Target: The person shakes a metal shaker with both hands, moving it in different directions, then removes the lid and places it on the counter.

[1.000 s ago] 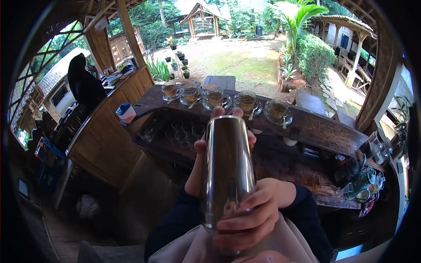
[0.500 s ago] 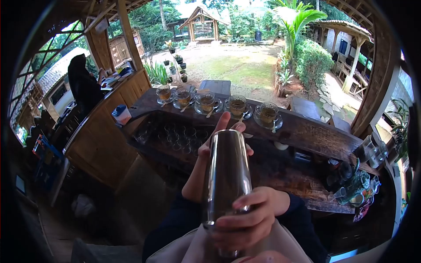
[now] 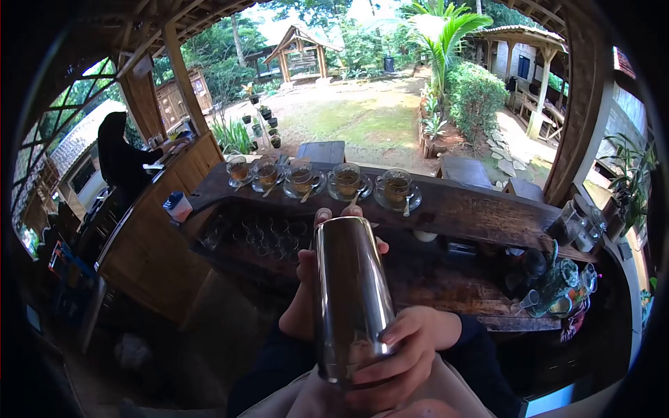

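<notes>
2 hands grip the steel shaker [image 3: 352, 292]: left hand [image 3: 306, 292] behind, right hand [image 3: 404, 355] in front.

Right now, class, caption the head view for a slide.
Left hand and right hand grip a steel shaker before a wooden counter bearing five teacups.

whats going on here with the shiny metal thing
A person holds a tall polished steel shaker tin in both bare hands. The right hand wraps its near end; the left hand grips from behind, fingertips over the far end. Beyond it, five glass cups of amber tea line the dark wooden counter. Another person in dark clothes stands at the left.
</notes>
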The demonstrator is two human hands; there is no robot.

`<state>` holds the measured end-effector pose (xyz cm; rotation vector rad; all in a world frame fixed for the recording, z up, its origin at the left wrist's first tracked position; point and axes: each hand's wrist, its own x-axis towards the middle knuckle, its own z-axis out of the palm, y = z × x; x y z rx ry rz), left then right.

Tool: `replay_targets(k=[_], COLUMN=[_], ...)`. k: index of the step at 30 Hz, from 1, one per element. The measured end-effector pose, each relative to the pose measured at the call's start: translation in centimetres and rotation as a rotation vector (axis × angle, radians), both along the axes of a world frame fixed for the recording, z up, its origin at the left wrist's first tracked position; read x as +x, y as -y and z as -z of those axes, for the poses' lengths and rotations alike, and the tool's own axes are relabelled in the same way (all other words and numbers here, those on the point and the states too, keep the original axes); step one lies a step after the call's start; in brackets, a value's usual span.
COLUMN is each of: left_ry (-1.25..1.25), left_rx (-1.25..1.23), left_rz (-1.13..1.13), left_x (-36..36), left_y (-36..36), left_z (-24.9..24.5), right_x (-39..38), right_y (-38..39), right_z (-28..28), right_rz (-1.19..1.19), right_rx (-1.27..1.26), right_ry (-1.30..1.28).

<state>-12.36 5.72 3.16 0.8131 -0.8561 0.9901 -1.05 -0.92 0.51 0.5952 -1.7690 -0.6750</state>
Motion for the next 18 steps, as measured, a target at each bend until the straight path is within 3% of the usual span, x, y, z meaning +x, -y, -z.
replay_targets(k=[1, 2, 3, 4, 5, 6, 7, 8, 9, 11, 13, 14, 15, 16, 17, 18], left_ry=[-0.042, -0.177, -0.314, -0.506, -0.32, -0.524, -0.73, -0.563, -0.571, -0.731, -0.426, -0.049, -0.051, -0.275, -0.496, -0.641], left_rx=[-0.205, -0.323, -0.44, -0.557, -0.584, -0.897, -1.201, -1.048, -1.029, -0.409, -0.211, 0.031, 0.028, -0.139, -0.305, -0.439], left_rz=[-0.039, 0.187, 0.413, 0.109, 0.088, 0.008, -0.083, 0.196, 0.202, 0.211, 0.461, 0.233, 0.25, 0.375, 0.496, 0.32], left_x=[0.7, 0.9, 1.0, 1.8, 3.0, 4.4, 5.6, 6.2, 6.5, 6.8, 8.3, 11.5, 12.0, 12.1, 12.7, 14.5], left_y=[2.3, 1.3, -0.9, -4.1, -6.6, -6.0, -5.2, -3.9, -3.4, -1.7, 1.1, 0.6, 0.0, -0.5, -1.3, -4.3], left_z=[-0.6, 0.4, 2.3, 3.6, 7.6, 7.4, 6.4, 4.6, 2.4, -0.8, -1.6, -1.5, -1.4, -1.1, -0.6, 2.5], right_x=[-0.4, -0.6, 3.2, 4.9, 4.7, 4.9, 5.7, 6.7, 7.6, 9.0, 7.8, 8.6, 9.4, 10.3, 14.2, 15.7], right_y=[-1.5, -3.0, -2.0, -3.2, -4.4, -5.1, -4.2, -2.6, -0.8, 3.5, 2.2, 1.8, 1.5, 1.5, 2.7, 1.4], right_z=[0.0, -0.9, -3.3, -3.4, -2.7, -2.2, -2.8, -4.1, -5.5, -7.4, -5.1, -4.4, -3.9, -3.7, -4.9, -4.8], right_rz=[-0.063, -0.123, 0.17, 0.309, 0.237, 0.168, 0.176, 0.24, 0.304, 0.469, 0.178, 0.194, 0.147, 0.099, 0.421, 0.616], right_rx=[-0.087, -0.179, -0.429, -0.637, -1.0, -1.375, -1.367, -1.228, -1.088, -0.616, -0.001, 0.003, -0.015, -0.033, -0.346, -0.486], right_ry=[-0.175, -0.355, -0.169, -0.101, -0.263, -0.45, -0.457, -0.453, -0.445, -0.139, -0.255, -0.253, -0.298, -0.344, -0.143, -0.157])
